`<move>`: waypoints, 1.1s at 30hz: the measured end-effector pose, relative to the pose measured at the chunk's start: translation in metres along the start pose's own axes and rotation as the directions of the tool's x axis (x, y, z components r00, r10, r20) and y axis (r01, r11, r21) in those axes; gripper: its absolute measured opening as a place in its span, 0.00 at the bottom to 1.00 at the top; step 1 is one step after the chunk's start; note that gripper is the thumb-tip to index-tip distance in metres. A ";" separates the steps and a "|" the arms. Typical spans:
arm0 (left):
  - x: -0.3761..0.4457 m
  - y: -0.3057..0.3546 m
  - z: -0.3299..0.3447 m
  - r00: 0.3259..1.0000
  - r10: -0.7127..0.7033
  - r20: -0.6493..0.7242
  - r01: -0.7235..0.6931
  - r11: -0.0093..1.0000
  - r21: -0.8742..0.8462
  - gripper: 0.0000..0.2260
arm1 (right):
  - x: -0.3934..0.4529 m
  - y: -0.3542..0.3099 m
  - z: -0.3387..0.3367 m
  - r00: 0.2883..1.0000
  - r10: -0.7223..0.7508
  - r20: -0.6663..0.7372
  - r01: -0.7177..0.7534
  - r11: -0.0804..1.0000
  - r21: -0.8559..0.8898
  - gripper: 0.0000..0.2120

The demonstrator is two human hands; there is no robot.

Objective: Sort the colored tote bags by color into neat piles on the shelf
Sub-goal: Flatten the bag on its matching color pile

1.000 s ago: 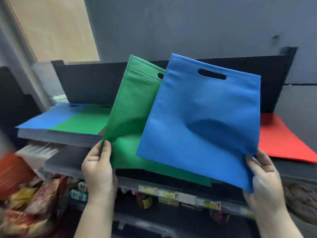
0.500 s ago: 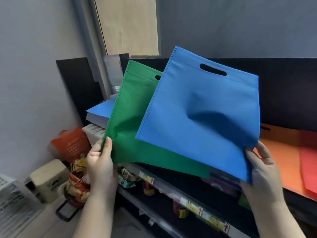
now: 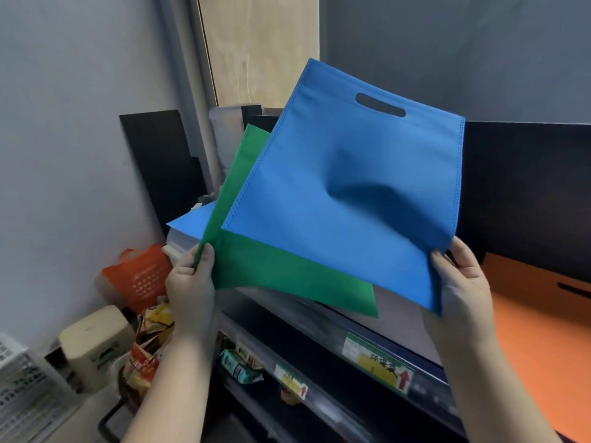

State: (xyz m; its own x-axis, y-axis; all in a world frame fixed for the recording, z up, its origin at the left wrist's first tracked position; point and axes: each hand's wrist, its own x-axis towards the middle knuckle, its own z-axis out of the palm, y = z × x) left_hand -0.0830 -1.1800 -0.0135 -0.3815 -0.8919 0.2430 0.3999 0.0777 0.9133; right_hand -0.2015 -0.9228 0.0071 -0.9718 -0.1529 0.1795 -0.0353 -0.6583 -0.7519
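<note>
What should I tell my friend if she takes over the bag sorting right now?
Left hand: pinches the lower left corner of the green bag.
Right hand: holds the lower right corner of the blue bag, which overlaps the front of the green one.
Both bags are up in the air, above the shelf.
Done: a blue pile lies at the far left, and an orange bag lies on the right.
Left: probably lay the blue bag on the blue pile, then find the green bag's pile, which is not in view.
</note>
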 end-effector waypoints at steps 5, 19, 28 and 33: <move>0.075 -0.032 0.008 0.988 -0.110 0.104 0.118 0.991 -0.065 0.05 | 0.021 0.035 0.024 0.996 -0.078 -0.039 0.076 0.996 -0.040 0.14; 0.208 -0.095 0.023 0.746 -0.370 0.553 0.300 0.929 0.217 0.09 | 0.018 0.097 0.109 0.888 -0.314 -0.336 0.258 0.945 -0.201 0.13; 0.224 -0.075 -0.014 0.699 -0.297 0.650 0.083 0.937 0.338 0.14 | -0.015 0.114 0.138 0.876 -0.354 -0.329 0.276 0.925 -0.260 0.14; 0.211 -0.025 -0.052 0.592 -0.265 0.761 0.358 0.933 0.047 0.18 | -0.040 0.126 0.148 0.902 -0.307 -0.305 0.235 0.939 -0.249 0.14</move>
State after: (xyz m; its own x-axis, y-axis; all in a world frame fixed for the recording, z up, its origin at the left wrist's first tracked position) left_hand -0.1305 -1.3933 -0.0018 -0.9661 -0.2100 0.1504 0.1975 -0.2254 0.9540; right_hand -0.1326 -1.1082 -0.0009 -0.9364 0.2890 0.1990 -0.3199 -0.4705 -0.8223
